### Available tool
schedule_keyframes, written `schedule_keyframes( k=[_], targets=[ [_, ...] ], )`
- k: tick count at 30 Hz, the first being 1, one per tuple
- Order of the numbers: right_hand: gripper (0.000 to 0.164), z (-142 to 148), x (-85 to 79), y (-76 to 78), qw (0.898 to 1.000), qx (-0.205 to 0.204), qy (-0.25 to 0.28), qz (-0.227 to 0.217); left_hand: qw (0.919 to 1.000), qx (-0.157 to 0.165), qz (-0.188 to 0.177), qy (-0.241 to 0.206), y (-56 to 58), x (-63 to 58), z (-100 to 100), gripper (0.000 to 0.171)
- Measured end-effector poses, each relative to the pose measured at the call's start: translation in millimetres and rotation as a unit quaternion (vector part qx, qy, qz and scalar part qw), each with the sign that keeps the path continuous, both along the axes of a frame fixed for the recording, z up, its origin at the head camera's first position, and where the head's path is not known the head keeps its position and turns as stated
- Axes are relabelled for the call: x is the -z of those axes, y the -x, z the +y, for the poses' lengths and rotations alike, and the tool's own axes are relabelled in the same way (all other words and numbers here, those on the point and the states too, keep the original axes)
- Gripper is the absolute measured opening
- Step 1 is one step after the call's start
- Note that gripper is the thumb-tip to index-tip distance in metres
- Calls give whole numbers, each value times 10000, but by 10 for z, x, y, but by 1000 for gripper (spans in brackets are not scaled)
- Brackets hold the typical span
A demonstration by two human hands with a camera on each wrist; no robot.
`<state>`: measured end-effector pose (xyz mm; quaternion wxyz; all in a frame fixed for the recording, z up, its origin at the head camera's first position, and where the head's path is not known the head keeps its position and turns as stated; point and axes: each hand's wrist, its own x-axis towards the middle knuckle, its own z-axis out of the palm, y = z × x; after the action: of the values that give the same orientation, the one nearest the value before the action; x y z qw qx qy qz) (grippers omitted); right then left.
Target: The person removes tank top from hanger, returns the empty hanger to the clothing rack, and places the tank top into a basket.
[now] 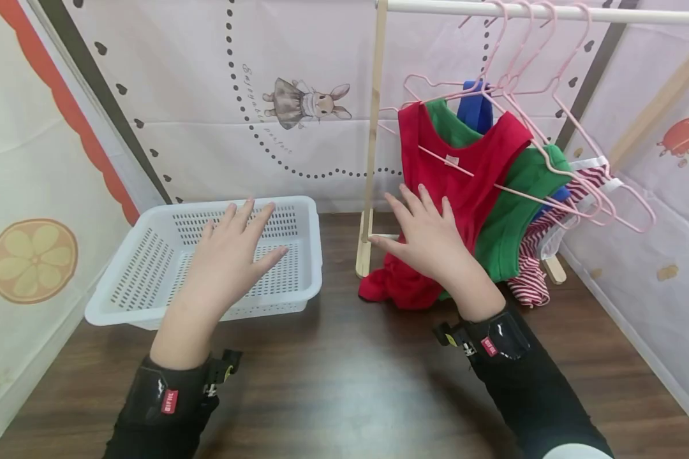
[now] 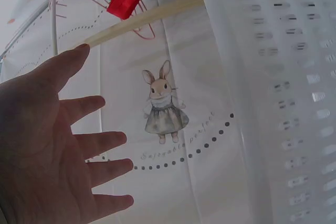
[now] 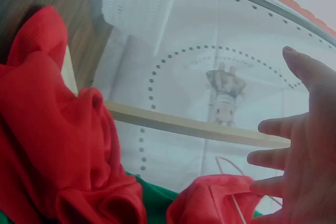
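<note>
White basket point(image 1: 287, 296) below left grip point(image 1: 226, 255), red top point(image 1: 467, 204) near right grip point(image 1: 427, 242) — both held out, fingers splayed wide, holding nothing

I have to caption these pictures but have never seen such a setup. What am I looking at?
There is no robot here, just a person's bare left hand and right hand, with black bands around the wrists. The large picture comes from a camera worn on the head, looking forward and down. The other two come from cameras on the left and right wrists, so each shows its own hand close up.

On the brown surface stand a white basket, with the left hand over it in the head view, and a clothes rack. A red garment, a green one and a striped one hang there among pink hangers. Whether the right hand touches the red garment is hard to tell. Both hands have their fingers spread, and neither holds anything.
</note>
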<state>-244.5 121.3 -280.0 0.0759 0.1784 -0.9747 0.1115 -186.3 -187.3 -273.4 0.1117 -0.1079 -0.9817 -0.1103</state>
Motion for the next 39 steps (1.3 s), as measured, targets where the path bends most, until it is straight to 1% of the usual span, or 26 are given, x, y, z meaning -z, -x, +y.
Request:
schedule_keyframes(
  k=[5,8,11,15,19,23,27,30,34,39],
  targets=[
    [91,65,-35,-98,9992,13,264,289,9995,-22,264,-161,-35,-18,88,74],
    [88,112,-42,-163,9977,3,434,514,9990,16,390,-228,-72,-48,134,71],
    [84,173,-24,-224,9955,19,607,721,9976,87,616,-300,-110,-63,171,69],
    [80,255,-4,-283,9907,3,873,1047,9940,140,985,-446,-164,-75,202,64],
    [75,324,-2,-332,9837,-29,1113,1409,9906,122,1231,-585,-225,-101,212,61],
    [69,381,-11,-390,9744,-16,1357,1791,9890,95,1298,-698,-270,-125,214,60],
    [66,435,-21,-442,9643,-25,1544,2150,9873,89,1361,-816,-292,-123,213,59],
    [62,475,-27,-467,9541,-109,1635,2507,9865,73,1376,-885,-299,-116,211,59],
    [58,512,-41,-471,9376,-301,1675,3032,9868,3,1332,-916,-319,-117,195,61],
    [54,554,-62,-460,9220,-385,1671,3472,9873,-70,1302,-910,-337,-116,160,61]
  ],
)
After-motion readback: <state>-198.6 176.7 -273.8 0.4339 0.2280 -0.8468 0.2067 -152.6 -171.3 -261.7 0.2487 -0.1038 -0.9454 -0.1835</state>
